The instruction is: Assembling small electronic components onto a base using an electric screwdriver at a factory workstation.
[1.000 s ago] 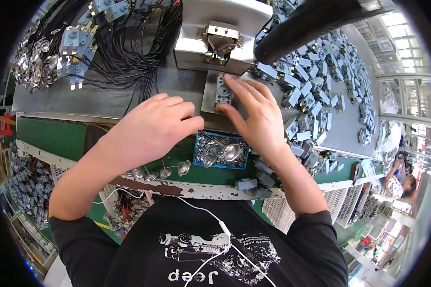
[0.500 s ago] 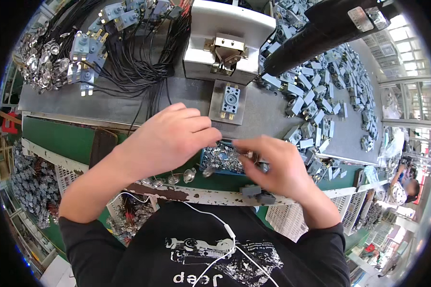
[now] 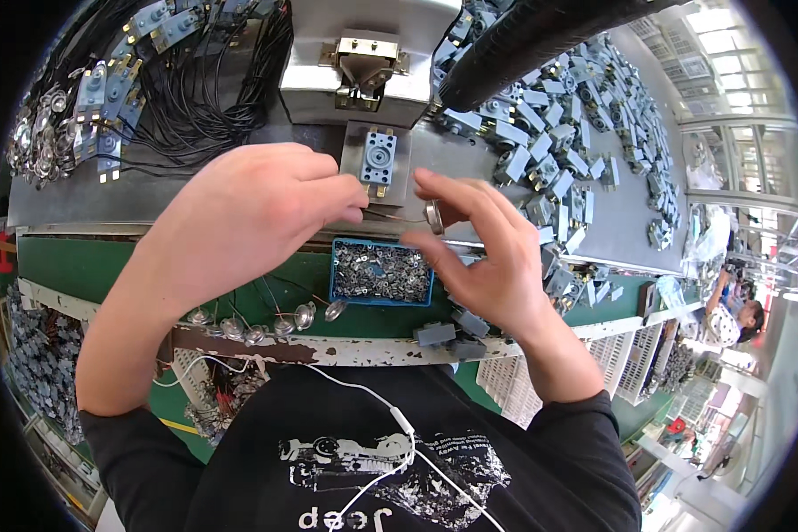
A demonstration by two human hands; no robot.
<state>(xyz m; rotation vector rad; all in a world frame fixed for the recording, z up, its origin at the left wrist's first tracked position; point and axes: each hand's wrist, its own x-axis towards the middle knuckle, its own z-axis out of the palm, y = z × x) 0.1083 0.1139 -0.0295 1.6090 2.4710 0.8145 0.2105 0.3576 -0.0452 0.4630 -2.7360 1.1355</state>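
A grey rectangular switch-like block [image 3: 378, 158] with brass terminals lies on a small metal plate [image 3: 352, 160] below the press head. Just left of it, my left hand [image 3: 275, 199] is closed in a pinch on the end of thin wires [image 3: 392, 216]. These wires run across to a small round metal cap [image 3: 433, 217], which my right hand [image 3: 496, 253] holds at its curved fingers, thumb apart below. Both hands hover over the table edge, above a blue tray [image 3: 335, 270] of tiny metal terminals.
A metal press [image 3: 315, 84] stands behind the block, with a thick black tube [image 3: 523, 53] to its right. Grey blocks [image 3: 563, 151] heap on the right. Black cables [image 3: 208, 106] and more metal caps [image 3: 40, 142] lie left. Several wired caps [image 3: 284, 324] sit along the near ledge.
The whole view has shifted, with the bench moving left and up. My hands have risen from the tray toward the block, and the wires and cap now show between them.
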